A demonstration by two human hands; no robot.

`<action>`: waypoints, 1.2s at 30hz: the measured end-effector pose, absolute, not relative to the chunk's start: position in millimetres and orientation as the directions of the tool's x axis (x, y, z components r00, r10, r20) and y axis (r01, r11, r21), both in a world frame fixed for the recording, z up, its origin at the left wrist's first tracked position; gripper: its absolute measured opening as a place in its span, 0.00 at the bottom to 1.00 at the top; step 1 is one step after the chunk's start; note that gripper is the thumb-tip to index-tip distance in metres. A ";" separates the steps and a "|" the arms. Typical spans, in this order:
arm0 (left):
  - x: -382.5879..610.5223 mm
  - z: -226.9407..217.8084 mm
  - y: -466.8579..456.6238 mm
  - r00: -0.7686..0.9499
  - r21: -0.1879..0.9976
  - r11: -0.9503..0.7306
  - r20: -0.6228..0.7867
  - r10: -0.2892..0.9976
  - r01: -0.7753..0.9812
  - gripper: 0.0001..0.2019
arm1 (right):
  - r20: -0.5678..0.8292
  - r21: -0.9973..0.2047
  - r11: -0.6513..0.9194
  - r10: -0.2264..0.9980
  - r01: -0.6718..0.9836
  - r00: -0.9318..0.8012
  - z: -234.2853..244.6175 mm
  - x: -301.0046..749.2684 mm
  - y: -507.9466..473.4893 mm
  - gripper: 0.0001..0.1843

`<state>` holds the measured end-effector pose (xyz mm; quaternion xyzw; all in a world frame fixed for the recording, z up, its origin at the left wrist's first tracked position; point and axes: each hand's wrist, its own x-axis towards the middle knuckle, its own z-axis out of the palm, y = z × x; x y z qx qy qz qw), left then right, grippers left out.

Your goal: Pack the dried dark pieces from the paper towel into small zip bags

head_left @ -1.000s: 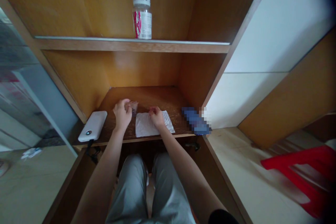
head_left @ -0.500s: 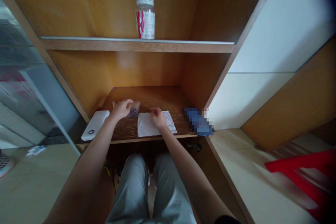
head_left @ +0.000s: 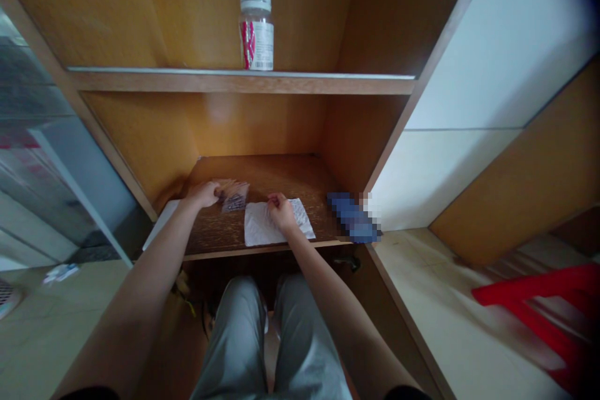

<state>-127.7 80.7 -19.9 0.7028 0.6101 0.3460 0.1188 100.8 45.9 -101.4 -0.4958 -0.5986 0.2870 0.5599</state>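
- White paper napkin (head_left: 276,230): lies flat and slightly creased on the dark brown wooden surface (head_left: 276,174), near its front edge.
- Right hand (head_left: 281,211): rests on the napkin, its fingers bunched inward in a loose pinch; whether they have hold of a fold of the paper or something small, I cannot tell.
- Left hand (head_left: 204,194): just left of the napkin, palm down with the fingers stretched out, partly open, its fingertips reaching the packet; no firm grip shows.
- Small transparent plastic packet (head_left: 235,201): lies just beside the napkin's left corner, with dark contents too small to make out.
- White rounded power bank (head_left: 162,224): well left of the napkin, mostly hidden beneath the left forearm.
- Blue object (head_left: 352,219): blurred, lying right of the napkin at the surface's edge.
- Glass jar with white lid and red-and-white label (head_left: 256,31): stands upright on the wooden shelf (head_left: 234,82), above and behind the napkin.
- Red plastic stool (head_left: 539,306): on the pale floor, well right of the napkin.
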 end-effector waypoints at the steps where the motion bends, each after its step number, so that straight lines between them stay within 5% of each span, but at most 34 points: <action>1: -128.7 -19.3 80.5 0.059 0.549 -0.212 0.283 0.957 0.808 0.07 | 0.385 -0.899 0.344 0.916 0.271 0.116 -101.1 100.6 45.8 0.10; 3: -130.3 -17.1 78.8 0.075 0.522 -0.197 0.246 0.966 0.830 0.09 | 0.383 -0.899 0.343 0.917 0.271 0.114 -100.7 100.3 45.7 0.10; 11: -124.7 13.2 71.7 -0.290 0.772 -0.222 0.465 0.837 0.596 0.02 | 0.378 -0.901 0.334 0.917 0.276 0.125 -100.0 99.6 44.8 0.09; 15: -109.2 29.4 58.6 -0.460 0.928 -0.346 0.369 0.808 0.136 0.09 | 0.376 -0.905 0.331 0.916 0.267 0.138 -99.8 98.7 45.1 0.09; 21: -62.2 7.7 15.9 -0.294 0.930 -0.271 0.194 0.936 -0.250 0.11 | 0.321 -0.942 0.299 0.935 0.155 0.150 -99.0 98.2 49.6 0.09; 26: -29.6 -43.2 -0.9 -0.187 0.934 -0.141 0.082 0.979 -0.329 0.12 | 0.319 -0.946 0.304 0.933 0.114 0.163 -96.4 103.0 51.2 0.08; 36: -23.6 -74.4 -2.2 -0.268 0.960 -0.191 0.133 0.954 -0.203 0.09 | 0.210 -0.971 0.215 0.976 -0.109 0.055 -74.7 113.1 37.3 0.13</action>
